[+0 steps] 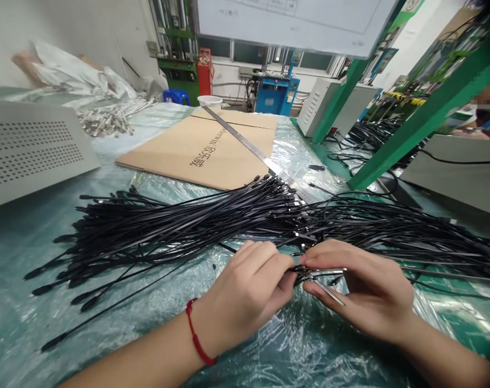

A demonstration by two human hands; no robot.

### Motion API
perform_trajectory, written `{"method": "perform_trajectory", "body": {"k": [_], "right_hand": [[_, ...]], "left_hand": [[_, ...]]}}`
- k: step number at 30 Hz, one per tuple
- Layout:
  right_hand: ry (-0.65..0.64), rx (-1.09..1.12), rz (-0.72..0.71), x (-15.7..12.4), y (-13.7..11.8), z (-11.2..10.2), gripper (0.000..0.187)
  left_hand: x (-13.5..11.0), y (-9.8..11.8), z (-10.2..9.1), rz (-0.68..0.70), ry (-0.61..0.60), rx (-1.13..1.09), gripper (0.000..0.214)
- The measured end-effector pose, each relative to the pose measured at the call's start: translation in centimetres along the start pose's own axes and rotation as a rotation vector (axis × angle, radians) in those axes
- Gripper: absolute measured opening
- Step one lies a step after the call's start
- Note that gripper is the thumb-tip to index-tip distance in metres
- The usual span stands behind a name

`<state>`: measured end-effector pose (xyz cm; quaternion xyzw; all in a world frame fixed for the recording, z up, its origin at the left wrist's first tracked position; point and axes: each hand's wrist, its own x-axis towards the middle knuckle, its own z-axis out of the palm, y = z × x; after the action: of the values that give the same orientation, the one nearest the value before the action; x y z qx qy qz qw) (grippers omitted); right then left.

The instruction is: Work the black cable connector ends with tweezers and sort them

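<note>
My left hand (255, 291), with a red cord bracelet (197, 334) on its wrist, is closed in a pinch on the end of a black cable (298, 274). My right hand (362, 288) grips small silver metal clippers (329, 291), which look like nail clippers. Their two arms spread apart toward the right, and their head meets the cable end at the left hand's fingertips. My fingers hide part of the cable end and the clippers' jaws. Just beyond both hands lies a big bundle of black cables (160, 226) with moulded ends.
More black cables (410, 226) spread to the right. A flat cardboard sheet (168, 151) with a steel ruler (245, 141) across it lies behind the bundle. A perforated grey metal box (35, 151) stands left, and a green post (422, 113) slants at right. Plastic film covers the table.
</note>
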<state>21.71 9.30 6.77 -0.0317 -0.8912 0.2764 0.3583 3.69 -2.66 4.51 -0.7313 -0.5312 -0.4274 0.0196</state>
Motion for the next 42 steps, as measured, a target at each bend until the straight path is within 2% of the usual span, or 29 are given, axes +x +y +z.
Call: {"method": "perform_trajectory", "body": {"k": [9,19,23,26,30,38,42], "right_hand": [[-0.002,-0.053,-0.057,-0.1,0.0,0.2,0.038],[-0.029,-0.141,-0.076,0.7,-0.4,0.0,0.028],[-0.023,-0.066,-0.038,0.4,-0.1,0.2,0.028],[0.032,-0.005,0.061,-0.1,0.3,0.4,0.024],[0.034,-0.100,0.179,-0.1,0.7,0.5,0.020],[0.079,-0.209,0.018,0.4,0.9,0.3,0.019],[0.110,-0.204,0.015,0.2,0.8,0.3,0.020]], "left_hand": [[0.0,-0.1,0.1,0.021,0.012,0.038,0.009],[-0.1,-0.3,0.1,0.059,-0.005,0.062,0.009],[0.0,-0.3,0.0,0.069,-0.002,0.067,0.008],[0.2,-0.3,-0.2,0.059,0.032,0.055,0.007],[0.2,-0.6,-0.4,0.054,0.067,0.030,0.006],[0.0,-0.7,-0.4,0.066,0.090,0.023,0.011],[0.0,-0.7,-0.4,0.046,0.092,0.010,0.016]]}}
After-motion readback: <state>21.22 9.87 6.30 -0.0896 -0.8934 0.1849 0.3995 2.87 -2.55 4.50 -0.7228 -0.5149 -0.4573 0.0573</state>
